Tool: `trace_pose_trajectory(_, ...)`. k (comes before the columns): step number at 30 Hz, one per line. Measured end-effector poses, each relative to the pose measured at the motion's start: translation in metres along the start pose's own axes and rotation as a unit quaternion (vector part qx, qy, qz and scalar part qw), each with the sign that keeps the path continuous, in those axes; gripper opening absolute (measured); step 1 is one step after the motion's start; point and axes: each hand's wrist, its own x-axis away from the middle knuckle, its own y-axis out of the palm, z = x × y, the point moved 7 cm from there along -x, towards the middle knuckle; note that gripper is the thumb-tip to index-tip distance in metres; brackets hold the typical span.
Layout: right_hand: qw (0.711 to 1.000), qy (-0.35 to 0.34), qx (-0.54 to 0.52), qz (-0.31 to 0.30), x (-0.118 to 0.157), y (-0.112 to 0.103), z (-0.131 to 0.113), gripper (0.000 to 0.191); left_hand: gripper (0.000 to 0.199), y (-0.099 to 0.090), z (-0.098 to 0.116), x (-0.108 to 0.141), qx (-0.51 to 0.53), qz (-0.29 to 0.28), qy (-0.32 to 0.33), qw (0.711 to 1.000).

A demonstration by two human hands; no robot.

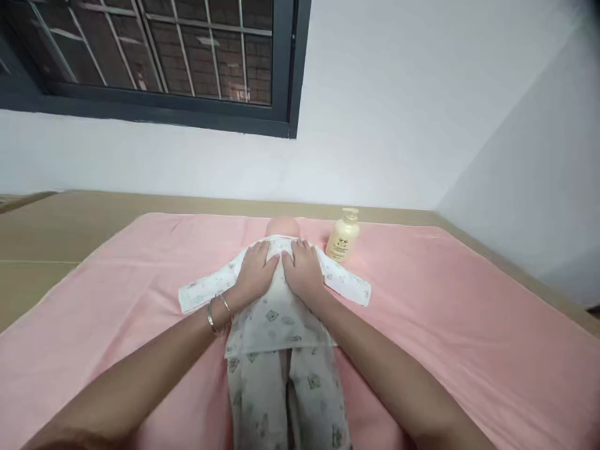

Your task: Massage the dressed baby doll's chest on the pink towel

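A doll in a white patterned top (281, 325) and matching trousers (316, 394) lies on a pink cloth (422, 300), its bald head (282, 226) pointing away from me. Both sleeves spread out to the sides. My left hand (255, 272) rests flat on the left of the doll's upper body, and my right hand (302, 270) lies flat on the right of it. The thumbs are close together near the middle. Neither hand grips anything. Two thin bracelets circle my left wrist.
A cream pump bottle (344, 236) stands on the cloth to the right of the doll's head. Behind the tan surface (94, 209) rises a white wall (375, 112), with a dark-framed barred window (187, 56) at the upper left.
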Motion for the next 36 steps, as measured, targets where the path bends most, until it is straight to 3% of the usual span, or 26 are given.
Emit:
trace_pose_trajectory(6,1.000,0.005,-0.018,0.007,0.004,-0.005,-0.001,0.050,0.051,-0.002,-0.005,0.005,0.057,0.030,0.002,0.998)
trace_pose_trajectory(11,0.995,-0.075,-0.031,0.060,0.004,-0.025,-0.013,0.050,0.050,-0.009,-0.010,0.021,0.184,0.123,0.021,0.975)
trace_pose_trajectory(13,0.995,-0.095,-0.018,0.040,0.002,-0.026,-0.016,0.049,0.050,-0.011,-0.012,0.025,0.207,0.140,0.028,0.968)
trace_pose_trajectory(17,0.993,-0.089,-0.013,-0.083,0.000,-0.017,-0.018,0.052,0.049,-0.007,-0.014,0.024,0.195,0.123,0.040,0.972)
trace_pose_trajectory(23,0.995,-0.085,-0.039,-0.024,0.004,-0.027,-0.023,0.054,0.053,0.001,-0.011,0.018,0.152,0.061,0.078,0.983)
trace_pose_trajectory(28,0.993,-0.065,-0.049,-0.088,0.011,-0.014,-0.027,0.049,0.048,-0.001,-0.012,0.021,0.167,0.068,0.066,0.981)
trace_pose_trajectory(33,0.996,-0.064,-0.052,-0.040,0.011,-0.027,-0.030,0.050,0.048,-0.002,-0.011,0.021,0.159,0.075,0.069,0.982)
trace_pose_trajectory(36,0.992,-0.065,-0.020,-0.103,0.010,-0.021,-0.030,0.051,0.047,-0.002,-0.011,0.021,0.153,0.076,0.071,0.983)
